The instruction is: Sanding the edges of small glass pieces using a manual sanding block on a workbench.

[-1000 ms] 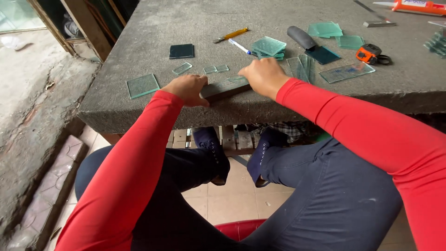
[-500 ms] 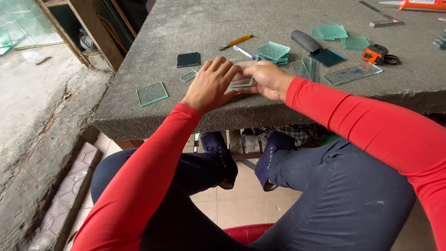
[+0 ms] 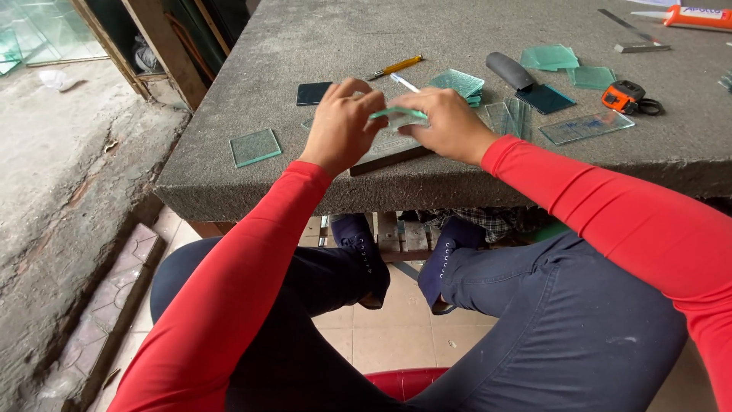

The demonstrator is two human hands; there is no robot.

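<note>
Head view: both hands are up over the near edge of the grey table point(image 3: 252, 53), sharing one small pane of greenish glass point(image 3: 398, 114). The left hand point(image 3: 341, 126) has its fingers curled onto the pane's left end, the right hand point(image 3: 448, 122) pinches the right end, and the pane sits lifted just above a dark flat block point(image 3: 385, 152) lying on the table.

Left of that block, a square glass piece point(image 3: 255, 146) lies flat near the table edge; beyond the block, a dark square tile point(image 3: 313, 92). Further back from the block, a yellow-handled tool point(image 3: 394, 67) and a pen point(image 3: 404, 82). Right of the block: a stack of textured glass squares point(image 3: 457, 82), a black-handled scraper point(image 3: 509, 70), a long glass strip point(image 3: 585, 127), and an orange tape measure point(image 3: 622, 96).
</note>
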